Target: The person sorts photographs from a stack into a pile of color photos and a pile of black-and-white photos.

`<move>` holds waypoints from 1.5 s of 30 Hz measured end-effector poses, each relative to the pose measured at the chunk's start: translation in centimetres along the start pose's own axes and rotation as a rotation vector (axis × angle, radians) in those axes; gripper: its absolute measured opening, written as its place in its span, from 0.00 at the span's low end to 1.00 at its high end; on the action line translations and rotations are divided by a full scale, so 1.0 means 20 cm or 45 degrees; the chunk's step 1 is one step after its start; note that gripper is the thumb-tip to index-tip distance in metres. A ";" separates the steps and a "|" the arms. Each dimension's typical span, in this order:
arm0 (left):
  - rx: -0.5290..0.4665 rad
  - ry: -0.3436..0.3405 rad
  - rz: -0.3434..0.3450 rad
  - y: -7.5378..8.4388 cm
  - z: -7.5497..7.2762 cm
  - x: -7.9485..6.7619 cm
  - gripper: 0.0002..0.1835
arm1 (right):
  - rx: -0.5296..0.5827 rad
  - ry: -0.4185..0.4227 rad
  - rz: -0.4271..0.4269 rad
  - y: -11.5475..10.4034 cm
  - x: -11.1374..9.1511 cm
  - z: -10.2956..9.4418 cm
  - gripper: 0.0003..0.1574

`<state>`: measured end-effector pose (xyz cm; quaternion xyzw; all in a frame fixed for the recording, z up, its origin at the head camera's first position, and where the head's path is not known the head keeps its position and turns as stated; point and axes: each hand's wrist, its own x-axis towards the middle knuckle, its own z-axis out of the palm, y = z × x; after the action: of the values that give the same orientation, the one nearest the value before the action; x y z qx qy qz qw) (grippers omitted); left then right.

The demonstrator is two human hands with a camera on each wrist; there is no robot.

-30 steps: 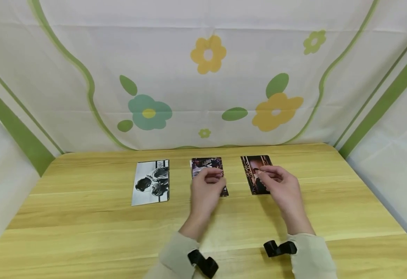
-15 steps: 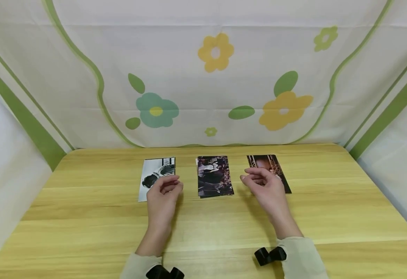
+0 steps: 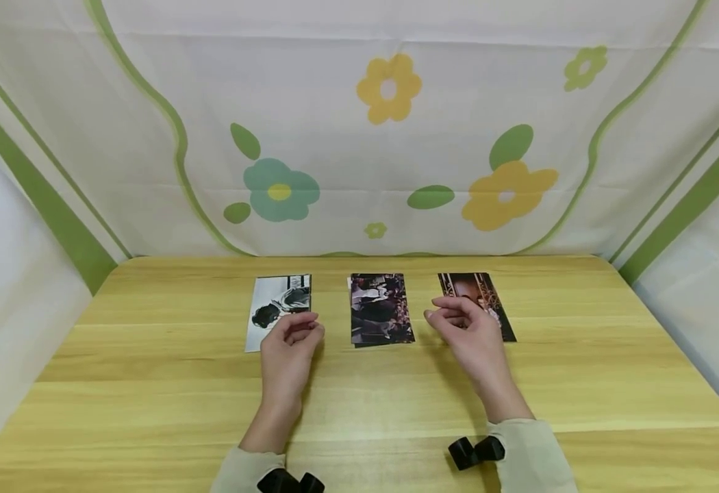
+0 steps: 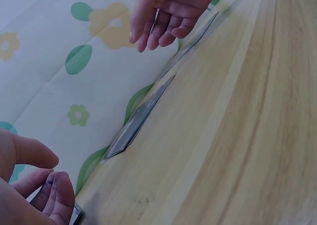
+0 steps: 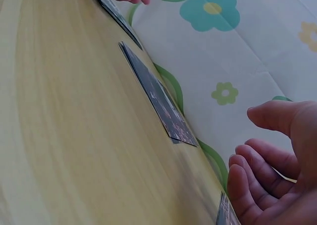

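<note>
Three small piles of photo cards lie in a row near the table's back edge. The left photo card (image 3: 267,301), black and white, shows two figures and is partly covered by my left hand (image 3: 287,352). In the middle pile, a dark crowd photo card (image 3: 379,311) lies slightly askew over another. My right hand (image 3: 472,342) hovers in front of the right photo card (image 3: 489,294), dark with a lattice pattern, and hides part of it. Both hands have loosely bent fingers and hold nothing. The right wrist view shows a gap between thumb (image 5: 270,116) and fingers.
The light wood table (image 3: 359,418) reaches back to a white cloth (image 3: 335,150) printed with flowers, which also hangs at both sides. A black device (image 3: 476,452) is strapped at each cuff.
My left hand has moved left, from over the middle pile to the left one. The right hand has shifted left off the right card's middle. Over the last half second, both hands stay nearly still.
</note>
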<state>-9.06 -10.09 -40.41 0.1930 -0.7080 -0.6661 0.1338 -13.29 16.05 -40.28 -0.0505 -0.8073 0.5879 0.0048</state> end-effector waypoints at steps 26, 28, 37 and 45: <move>0.349 -0.227 0.266 -0.11 0.06 -0.02 0.10 | -0.222 -0.067 -0.048 0.07 0.01 0.12 0.23; 0.398 -0.232 0.332 -0.11 0.07 -0.03 0.11 | -0.261 -0.071 -0.070 0.07 0.01 0.12 0.24; 0.672 -0.227 0.458 -0.08 0.14 -0.06 0.22 | -0.560 -0.068 -0.252 0.08 0.00 0.18 0.34; 0.711 -0.258 0.451 -0.09 0.17 -0.06 0.28 | -0.641 -0.039 -0.312 0.08 -0.02 0.20 0.35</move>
<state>-9.31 -6.63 -42.45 0.0292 -0.8951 -0.4289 0.1185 -12.96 12.65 -43.00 0.0567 -0.9280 0.3647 0.0510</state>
